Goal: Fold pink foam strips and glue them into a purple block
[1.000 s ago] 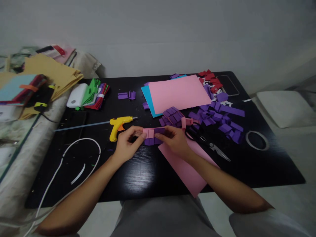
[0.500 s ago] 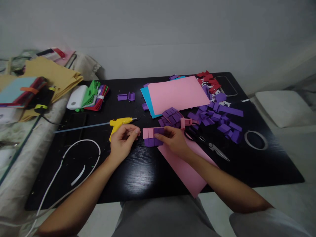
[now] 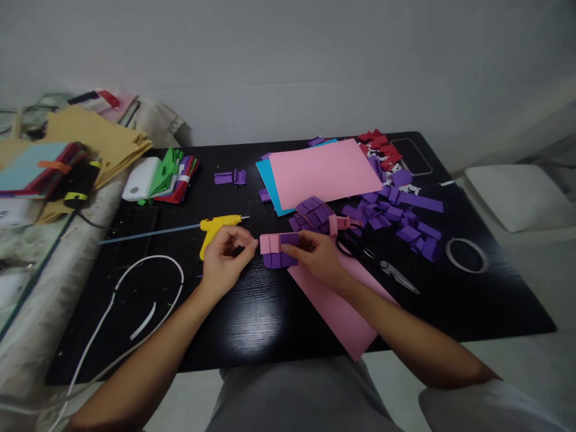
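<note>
My right hand (image 3: pixel 321 255) grips a small panel of purple and pink foam-like tiles (image 3: pixel 275 259) by its right side, thumb on top. Two pink tiles sit along the panel's upper left, above a row of purple ones. Just left of the panel, my left hand (image 3: pixel 227 255) has its thumb and forefinger pinched together; anything between the tips is too small to make out. A yellow glue gun (image 3: pixel 220 222) lies behind my left hand, its nozzle pointing right. Beyond the panel is a similar purple tiled piece (image 3: pixel 314 214).
Black-handled scissors (image 3: pixel 391 273) lie right of my right hand, by a pink sheet (image 3: pixel 344 306). Pink (image 3: pixel 324 174) and blue sheets (image 3: pixel 266 180) lie behind. Purple pieces (image 3: pixel 391 210) and a tape ring (image 3: pixel 467 255) are at right. A white cable (image 3: pixel 112 294) loops at left.
My left thumb and fingers have shifted slightly and drawn closer together beside the panel. My right hand and the panel stay almost in place.
</note>
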The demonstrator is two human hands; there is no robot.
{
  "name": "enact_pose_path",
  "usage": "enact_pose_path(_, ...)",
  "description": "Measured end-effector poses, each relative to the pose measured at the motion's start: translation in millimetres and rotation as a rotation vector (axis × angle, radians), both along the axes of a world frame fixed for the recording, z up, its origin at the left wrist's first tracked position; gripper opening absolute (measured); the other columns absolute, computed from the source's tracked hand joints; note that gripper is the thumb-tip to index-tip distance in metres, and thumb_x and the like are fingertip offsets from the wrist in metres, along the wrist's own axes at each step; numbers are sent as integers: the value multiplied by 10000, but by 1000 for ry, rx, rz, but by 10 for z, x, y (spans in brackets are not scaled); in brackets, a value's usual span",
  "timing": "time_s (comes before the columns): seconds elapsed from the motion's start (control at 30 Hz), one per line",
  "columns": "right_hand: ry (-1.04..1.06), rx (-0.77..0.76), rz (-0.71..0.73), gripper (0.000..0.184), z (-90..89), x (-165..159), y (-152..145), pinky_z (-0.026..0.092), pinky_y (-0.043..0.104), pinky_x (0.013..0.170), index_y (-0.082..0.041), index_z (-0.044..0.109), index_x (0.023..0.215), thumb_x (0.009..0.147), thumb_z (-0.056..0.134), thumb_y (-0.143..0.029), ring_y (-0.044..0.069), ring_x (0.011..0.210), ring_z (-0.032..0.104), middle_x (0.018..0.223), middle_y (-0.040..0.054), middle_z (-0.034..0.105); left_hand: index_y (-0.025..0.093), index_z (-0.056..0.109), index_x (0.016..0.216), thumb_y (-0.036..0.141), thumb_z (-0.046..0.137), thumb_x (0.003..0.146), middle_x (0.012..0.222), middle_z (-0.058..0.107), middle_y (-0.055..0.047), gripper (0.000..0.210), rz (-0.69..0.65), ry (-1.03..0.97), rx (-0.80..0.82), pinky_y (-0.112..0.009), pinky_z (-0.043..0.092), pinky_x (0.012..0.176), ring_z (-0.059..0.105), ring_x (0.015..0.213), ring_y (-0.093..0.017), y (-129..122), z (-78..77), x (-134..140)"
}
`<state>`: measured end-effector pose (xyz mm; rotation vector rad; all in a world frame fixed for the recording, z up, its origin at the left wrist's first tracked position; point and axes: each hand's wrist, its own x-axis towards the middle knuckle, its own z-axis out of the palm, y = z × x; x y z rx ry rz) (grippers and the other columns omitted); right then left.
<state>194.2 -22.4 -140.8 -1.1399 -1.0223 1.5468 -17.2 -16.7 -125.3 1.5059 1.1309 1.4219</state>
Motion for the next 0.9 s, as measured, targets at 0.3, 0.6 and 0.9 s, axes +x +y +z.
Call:
enact_pose_path(0.3,-8,-3,0,290,-14,9,7,542,321,738,-204,733,796,698,916,-407,164,757,652,789,-5,722,181,705,877,158,808,819,750,663,27,121,-12,34,-8,-188,531,639,616,661,-86,-17,10,-4)
enact_pose_path(0.6,-19,-12,-4,303,-9,5,13,518,309,697,-206,710,749,688,920,-416,159,724,623,733,-21,693,194,720,973,238,786,902,861,723,-3,106,-58,102,-31,-231,552,697,662,730,-113,-48,-34,-22)
enact_pose_path(0.9,-25,-9,1,299,-20,8,16,488,313,695,-206,706,743,695,908,-421,160,717,607,732,-20,678,196,698,957,214,713,940,823,664,4,29,-52,190,43,-234,513,678,608,721,-119,-39,-12,-38)
